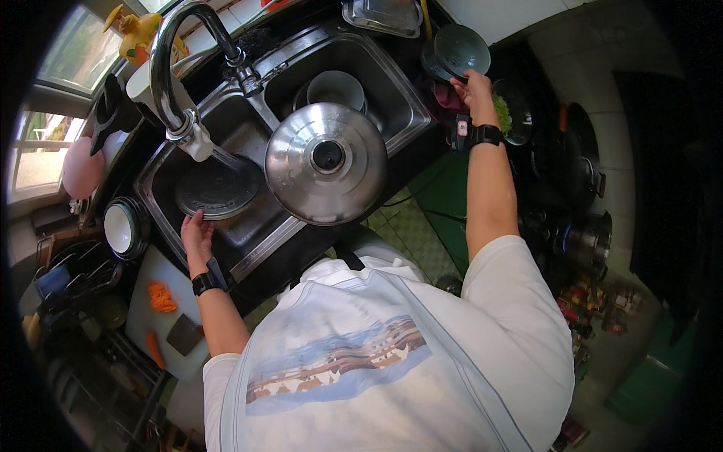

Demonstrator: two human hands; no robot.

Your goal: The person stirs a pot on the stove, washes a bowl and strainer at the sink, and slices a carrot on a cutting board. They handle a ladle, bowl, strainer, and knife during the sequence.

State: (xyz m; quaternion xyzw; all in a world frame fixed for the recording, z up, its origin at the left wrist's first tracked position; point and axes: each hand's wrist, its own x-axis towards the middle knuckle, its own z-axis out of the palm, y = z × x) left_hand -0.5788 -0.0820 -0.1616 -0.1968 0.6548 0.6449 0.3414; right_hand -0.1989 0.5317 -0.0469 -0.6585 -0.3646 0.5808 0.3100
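Observation:
My left hand (196, 237) grips the near rim of a dark round dish (217, 189), tilted in the left sink basin (248, 243). Water runs onto that dish from the white nozzle (197, 144) of a chrome gooseneck faucet (161, 73). Out to the right, my right hand (475, 93) has its fingers on the rim of a clear glass bowl (463, 51). Another bowl (432, 61) shows partly behind it. A steel pot lid (294, 169) with a black knob rests over the divider between the basins.
Stacked bowls (336, 90) sit in the right basin, partly under the lid. Left of the sink are small bowls (117, 229) and a cutting board (141, 322) with shredded carrot (162, 298). A bowl of greens (501, 113) and a wok (582, 152) stand at right.

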